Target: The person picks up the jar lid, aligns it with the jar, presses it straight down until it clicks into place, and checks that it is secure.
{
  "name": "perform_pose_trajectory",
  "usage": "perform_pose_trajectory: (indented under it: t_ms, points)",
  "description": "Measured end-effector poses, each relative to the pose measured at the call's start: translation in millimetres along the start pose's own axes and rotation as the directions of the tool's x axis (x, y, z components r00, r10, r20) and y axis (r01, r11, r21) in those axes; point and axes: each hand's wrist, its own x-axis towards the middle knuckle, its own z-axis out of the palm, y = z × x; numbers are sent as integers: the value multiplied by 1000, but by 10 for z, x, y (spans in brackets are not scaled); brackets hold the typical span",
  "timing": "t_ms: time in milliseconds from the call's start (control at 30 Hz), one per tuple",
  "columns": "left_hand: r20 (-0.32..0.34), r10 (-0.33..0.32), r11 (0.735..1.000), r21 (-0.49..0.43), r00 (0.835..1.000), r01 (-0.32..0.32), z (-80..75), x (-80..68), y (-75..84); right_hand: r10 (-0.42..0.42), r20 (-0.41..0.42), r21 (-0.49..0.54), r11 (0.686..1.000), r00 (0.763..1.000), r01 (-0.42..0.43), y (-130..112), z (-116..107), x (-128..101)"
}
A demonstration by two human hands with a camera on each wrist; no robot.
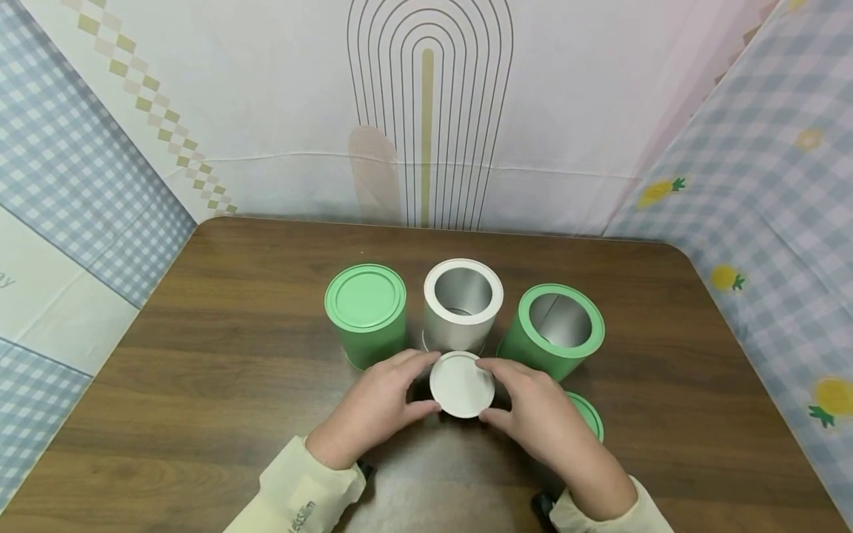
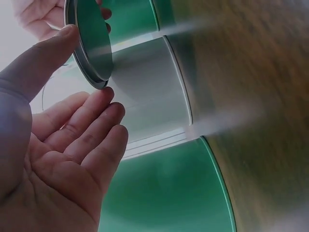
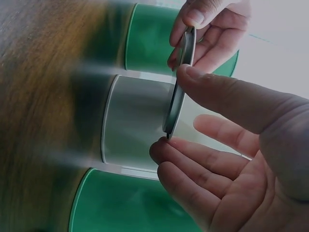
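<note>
In the head view a round white lid point(image 1: 462, 385) is held between both hands, above the table in front of the open white can point(image 1: 456, 334). My left hand point(image 1: 376, 406) pinches its left edge between thumb and fingers. On the opposite edge, my right hand point(image 1: 543, 414) grips it the same way. Both wrist views show the lid point(image 2: 96, 43) edge-on, with thumbs on the near side and fingertips at the far rim. The white can's silvery inside is visible from above.
Left of the white can stands a green can point(image 1: 365, 296) with its lid on. An open green can point(image 1: 545, 357) is on the right. A green lid point(image 1: 589, 416) lies partly hidden behind the right forearm. The wooden table point(image 1: 200, 355) ends at a patterned cloth backdrop point(image 1: 280, 111).
</note>
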Motion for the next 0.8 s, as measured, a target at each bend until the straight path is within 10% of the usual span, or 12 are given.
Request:
perform_pose_trajectory:
  t_ms: [800]
  points:
    - [-80, 48, 999, -2, 996, -48, -111, -8, 38, -106, -125, -6, 994, 986, 106, -57, -105, -26]
